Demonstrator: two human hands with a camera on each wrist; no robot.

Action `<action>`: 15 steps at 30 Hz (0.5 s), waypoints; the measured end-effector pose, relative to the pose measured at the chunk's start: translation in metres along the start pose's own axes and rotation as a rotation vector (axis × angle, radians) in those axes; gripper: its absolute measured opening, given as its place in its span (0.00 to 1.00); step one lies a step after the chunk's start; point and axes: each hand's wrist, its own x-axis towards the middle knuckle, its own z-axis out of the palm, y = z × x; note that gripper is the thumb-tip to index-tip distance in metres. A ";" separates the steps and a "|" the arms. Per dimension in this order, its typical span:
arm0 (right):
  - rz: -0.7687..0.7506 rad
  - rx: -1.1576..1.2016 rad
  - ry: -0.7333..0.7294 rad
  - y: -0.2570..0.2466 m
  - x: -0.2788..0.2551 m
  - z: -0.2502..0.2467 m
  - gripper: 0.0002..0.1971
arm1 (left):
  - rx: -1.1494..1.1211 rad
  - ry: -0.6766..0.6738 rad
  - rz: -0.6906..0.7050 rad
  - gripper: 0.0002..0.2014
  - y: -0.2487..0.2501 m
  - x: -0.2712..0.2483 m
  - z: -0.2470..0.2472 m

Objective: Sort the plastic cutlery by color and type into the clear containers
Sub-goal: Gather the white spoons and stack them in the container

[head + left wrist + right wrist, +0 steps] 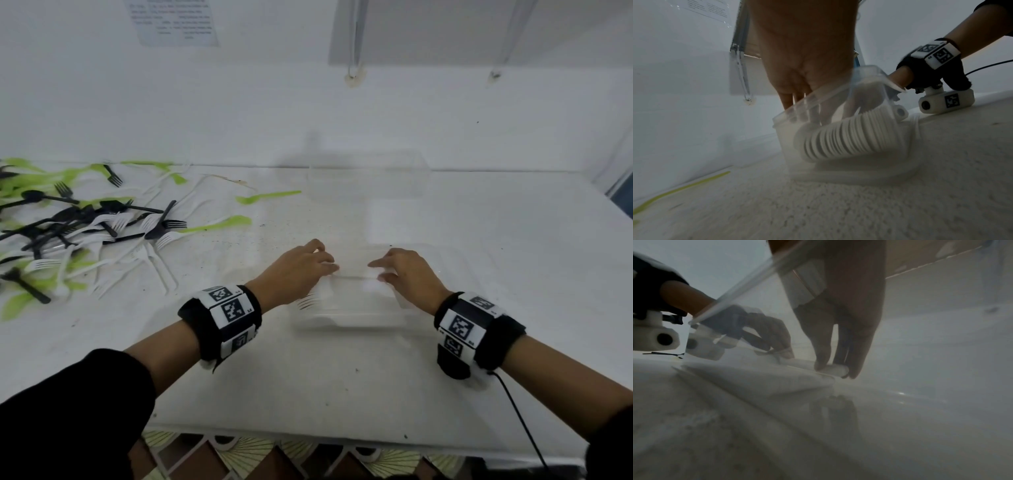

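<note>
Both hands are down inside the near clear container (349, 315), which sits on the white table (342, 387) right in front of the person. Left hand (298, 270) reaches in at the left end, fingers curled down onto a nested stack of white cutlery (851, 136); the left wrist view shows the rounded heads packed edge to edge against the container wall. Right hand (407, 274) is at the other end, and the right wrist view shows its fingertips (824, 365) pinching the white handle ends. Likely reason for the two-handed hold: squaring the stack so it lies flat along the bottom and leaves room for more. Whether these are spoons or forks I can't say for sure; tine marks show near the left wrist in the head view, the heads look round in the wrist view.

A second clear container (370, 178) stands further back near the wall, looks empty, hard to read through the plastic. The unsorted pile (78, 226) of black, white and green pieces lies well to the left, tangled together. Two loose green pieces (267, 197) lie between pile and containers. Nothing blocks the reach to the pile; the tangle itself is the main nuisance, and the container walls crowd the fingers.
</note>
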 end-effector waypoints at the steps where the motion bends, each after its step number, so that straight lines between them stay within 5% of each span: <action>1: 0.003 0.008 0.004 0.002 0.000 0.001 0.17 | -0.019 -0.022 -0.018 0.20 -0.001 0.001 -0.001; 6: 0.004 -0.148 0.008 -0.003 -0.002 0.005 0.18 | -0.068 -0.090 -0.048 0.24 -0.005 0.012 -0.005; 11: 0.047 -0.188 0.022 0.001 0.001 0.005 0.14 | -0.044 0.031 0.063 0.25 -0.009 0.012 -0.006; 15: 0.044 -0.110 0.011 0.001 0.002 0.005 0.12 | -0.107 -0.091 -0.078 0.24 -0.007 0.014 -0.006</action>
